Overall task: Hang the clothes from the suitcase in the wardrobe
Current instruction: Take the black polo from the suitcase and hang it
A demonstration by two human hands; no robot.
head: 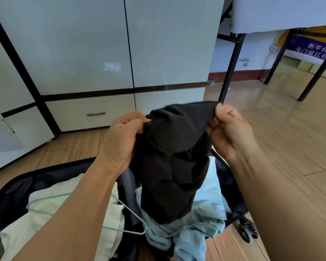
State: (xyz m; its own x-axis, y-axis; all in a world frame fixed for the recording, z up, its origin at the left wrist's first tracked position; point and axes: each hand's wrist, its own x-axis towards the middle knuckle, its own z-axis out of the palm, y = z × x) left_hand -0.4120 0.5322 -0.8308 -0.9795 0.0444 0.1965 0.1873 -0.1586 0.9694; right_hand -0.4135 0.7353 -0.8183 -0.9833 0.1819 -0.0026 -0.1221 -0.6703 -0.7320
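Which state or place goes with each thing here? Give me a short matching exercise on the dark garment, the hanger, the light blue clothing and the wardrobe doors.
Things:
1. dark garment
2. hanger
3. light blue clothing
4. wardrobe doors

States:
A. closed
B. lying on pale clothes in the suitcase
C. held up by the left hand and right hand
D. heaped beneath the held garment

Pairs: 1-C, 2-B, 3-D, 4-A

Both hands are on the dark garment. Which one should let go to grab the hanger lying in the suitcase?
Probably the left hand: the hanger lies on the pale clothes below that forearm, while the right hand pinches the dark garment farther away.
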